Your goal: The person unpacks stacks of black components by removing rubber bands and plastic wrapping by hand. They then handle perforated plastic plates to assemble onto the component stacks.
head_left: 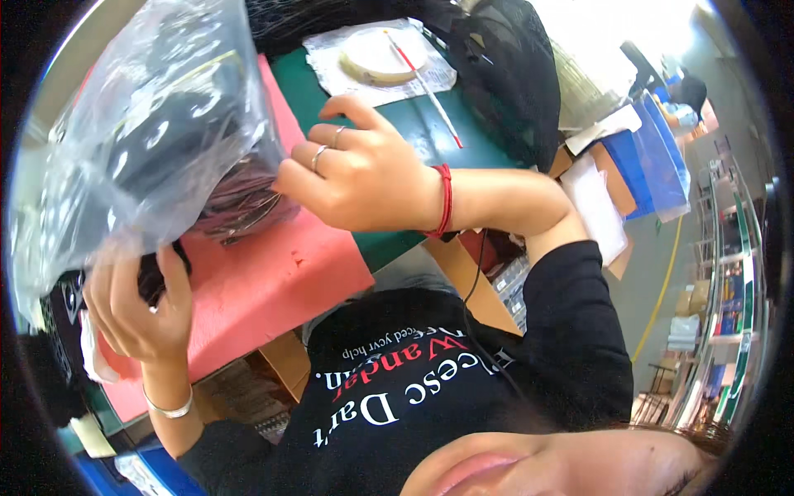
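A large clear plastic bag (178,178) lies over a dark bundle at the left, its lower edge loose and wrinkled. Out from under that edge shows a bundle of thin dark strands, perhaps cables (240,202), resting on a pink-red foam sheet (281,277). My left hand (136,302) grips the bag's lower left edge; its fingers are partly behind the plastic, its thumb stands up beside a dark piece. My right hand (356,169), with rings and a red cord at the wrist, has curled fingers. Its index fingertip meets the bag's right corner, and the thumb is hidden.
A roll of pale tape (368,70) lies on a white sheet on the green tabletop (413,120), with a red and white pen (422,87) across it. Black netting-like material (513,78) heaps at the back. A blue bin (641,165) stands right; another person sits far off.
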The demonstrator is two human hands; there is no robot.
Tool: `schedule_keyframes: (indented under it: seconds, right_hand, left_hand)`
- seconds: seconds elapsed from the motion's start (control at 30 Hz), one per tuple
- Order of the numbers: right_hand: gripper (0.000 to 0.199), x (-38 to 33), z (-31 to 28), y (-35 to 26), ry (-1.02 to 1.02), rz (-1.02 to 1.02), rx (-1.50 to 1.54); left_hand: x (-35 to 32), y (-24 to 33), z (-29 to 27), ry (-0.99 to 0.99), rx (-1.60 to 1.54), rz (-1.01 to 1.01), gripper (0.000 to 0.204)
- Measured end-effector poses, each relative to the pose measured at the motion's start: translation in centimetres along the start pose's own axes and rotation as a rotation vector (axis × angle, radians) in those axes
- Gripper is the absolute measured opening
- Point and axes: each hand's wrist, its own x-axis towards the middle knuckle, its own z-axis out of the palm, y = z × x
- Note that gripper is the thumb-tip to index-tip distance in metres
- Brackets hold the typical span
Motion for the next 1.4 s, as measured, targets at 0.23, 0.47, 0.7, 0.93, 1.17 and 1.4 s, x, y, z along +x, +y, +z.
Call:
schedule_keyframes:
  seconds: [0.23, 0.47, 0.7, 0.93, 1.17, 1.4]
  right_hand:
    - [0.017, -0.8, 0.8, 0.7, 0.011, -0.079, 0.195]
    - [0.025, -1.9, 1.3, 0.0, -0.03, 0.015, 0.346]
    - [0.027, -1.6, 1.9, -0.3, -0.161, 0.184, 0.592]
    - [0.026, -2.3, 2.3, 0.5, -0.271, 0.229, 0.509]
    - [0.018, -2.5, 2.6, 0.2, -0.294, 0.179, 0.508]
    - [0.011, -2.2, 2.3, 1.3, -0.269, 0.126, 0.563]
  left_hand:
    - [-3.0, 1.2, 1.2, -0.29, -0.425, 0.279, 0.029]
    - [-3.0, 1.6, 0.8, -0.65, -0.856, -0.307, 0.012]
    - [-2.1, 2.3, -1.5, -1.017, -1.129, -0.998, 0.023]
    - [-3.1, 1.6, 0.1, -0.688, -0.971, -0.473, 0.009]
    - [-2.0, 1.7, -0.2, -0.827, -1.131, -0.758, 0.008]
    - [-3.2, 0.6, 0.6, -0.749, -1.304, -0.573, 0.019]
